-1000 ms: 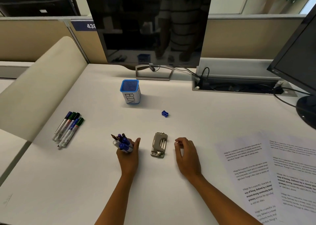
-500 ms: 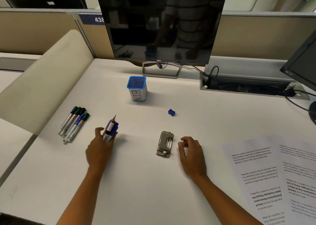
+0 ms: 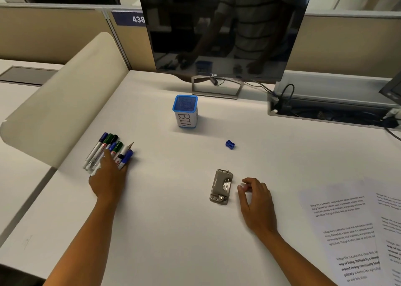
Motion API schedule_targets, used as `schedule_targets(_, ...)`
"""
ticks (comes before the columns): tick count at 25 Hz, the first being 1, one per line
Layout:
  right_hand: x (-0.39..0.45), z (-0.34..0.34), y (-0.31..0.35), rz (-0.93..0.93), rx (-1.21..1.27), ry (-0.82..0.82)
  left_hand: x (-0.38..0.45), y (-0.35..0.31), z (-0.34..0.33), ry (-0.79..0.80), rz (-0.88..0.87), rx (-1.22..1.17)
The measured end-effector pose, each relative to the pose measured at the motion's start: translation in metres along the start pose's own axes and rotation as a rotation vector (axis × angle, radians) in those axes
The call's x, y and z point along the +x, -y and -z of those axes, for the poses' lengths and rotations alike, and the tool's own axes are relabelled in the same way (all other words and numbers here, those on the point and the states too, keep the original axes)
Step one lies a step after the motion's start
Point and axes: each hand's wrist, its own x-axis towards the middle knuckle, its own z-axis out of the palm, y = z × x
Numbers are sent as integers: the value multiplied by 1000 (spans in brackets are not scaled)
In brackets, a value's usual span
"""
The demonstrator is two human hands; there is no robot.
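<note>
From the head camera we look down at our two hands on the white desk (image 3: 173, 220). Our left hand (image 3: 108, 178) has its fingers curled around a bunch of pens (image 3: 125, 158) with blue caps. A pencil tip pokes out past the fingertips. The bunch is right beside the whiteboard markers (image 3: 98, 150) that lie on the desk, and we cannot tell if they touch.

Our right hand (image 3: 257, 202) rests with loosely bent fingers, and we see nothing in it. A small metal hole punch (image 3: 221, 187) sits just beside its fingertips. A blue sharpener (image 3: 230, 144) lies ahead of them. A blue mesh cup marked BIN (image 3: 185, 112) stands well ahead of both hands.

Here is what we think could go wrong. If the left fingers let go too fast, the round pens may roll away. The hand could also bump the lying markers and push them toward the desk edge, which is near. The sharp pencil tip could poke us too.
</note>
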Motion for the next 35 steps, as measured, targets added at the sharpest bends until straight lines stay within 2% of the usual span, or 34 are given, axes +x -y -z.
schedule_targets(6,0,0,-1,-7,-12,9,6,2,-1,-75,-120,237)
schedule_targets(15,1,0,-2,-16,-21,29,17,8,-2,86,-52,237)
schedule_targets(23,1,0,-2,2,-21,15,37,14,-1,156,-59,329)
schedule_targets(28,1,-1,-4,2,-14,14,52,20,0,254,112,195)
schedule_targets(35,1,-1,-3,0,-23,14,57,27,3,257,121,47)
